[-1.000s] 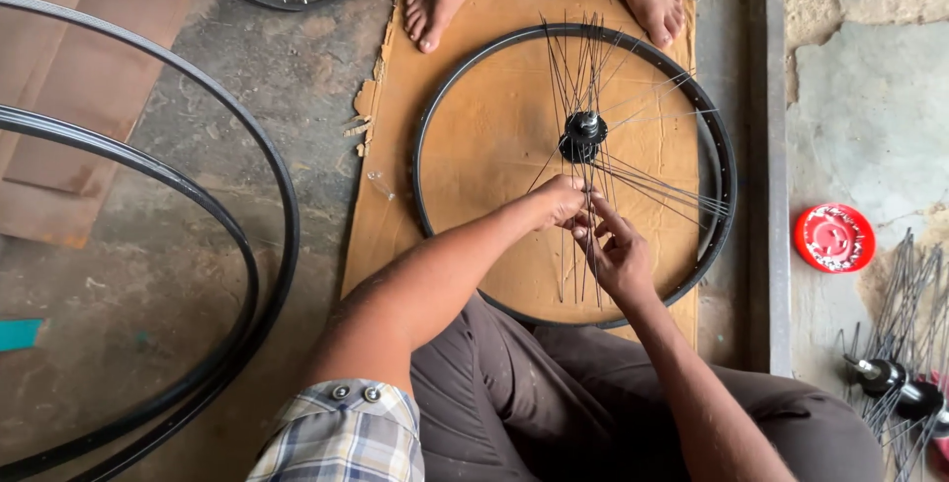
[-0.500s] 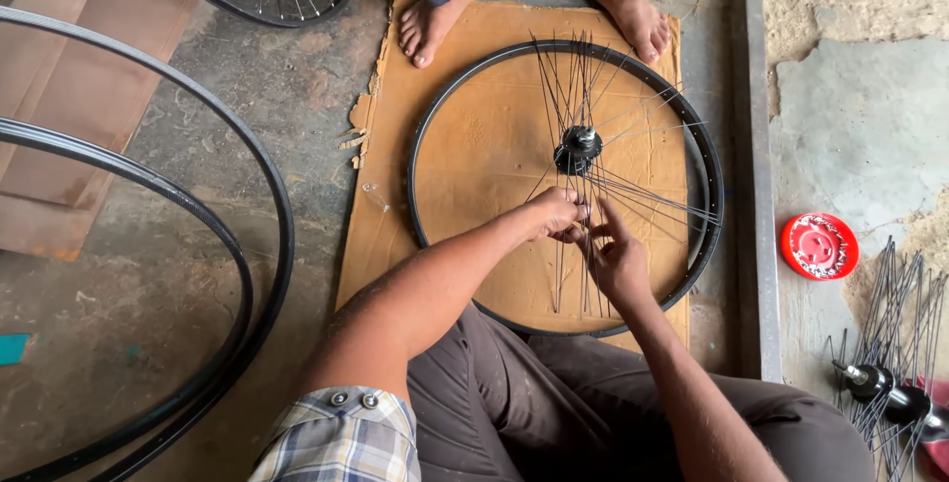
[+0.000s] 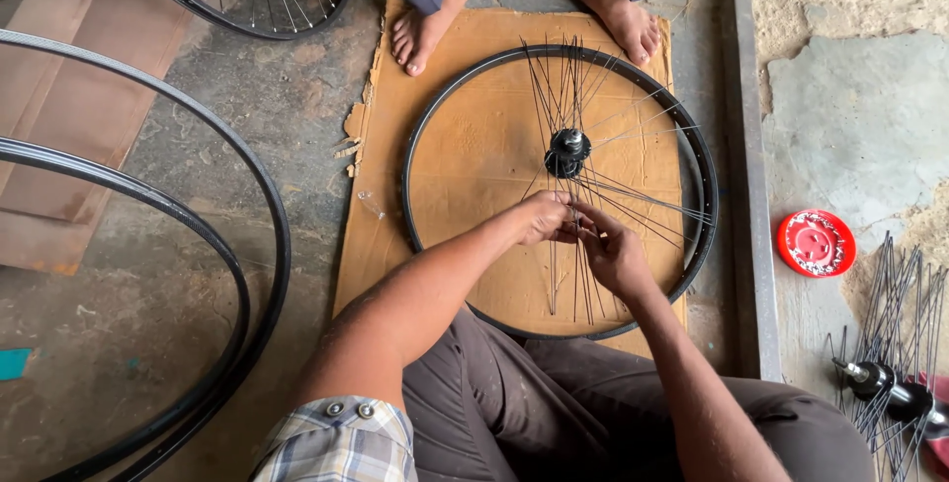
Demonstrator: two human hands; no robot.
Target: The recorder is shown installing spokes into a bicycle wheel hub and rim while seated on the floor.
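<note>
Frame centre: our left hand (image 3: 542, 217) and right hand (image 3: 613, 253) meet fingertip to fingertip, pinching thin spokes (image 3: 578, 284) running top-to-bottom, just below the hub (image 3: 566, 151), inside the black rim (image 3: 415, 156) on cardboard (image 3: 381, 245).

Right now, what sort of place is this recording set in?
Probably a bicycle wheel-building workshop, worked at floor level. Both hands handle spokes inside a black rim on cardboard; spare rims and spoked hubs lie around.

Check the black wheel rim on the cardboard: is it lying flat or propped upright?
Lying flat. The rim rests on the cardboard sheet, its whole circle seen from above, with the hub at centre and loose spokes fanning over it.
</note>
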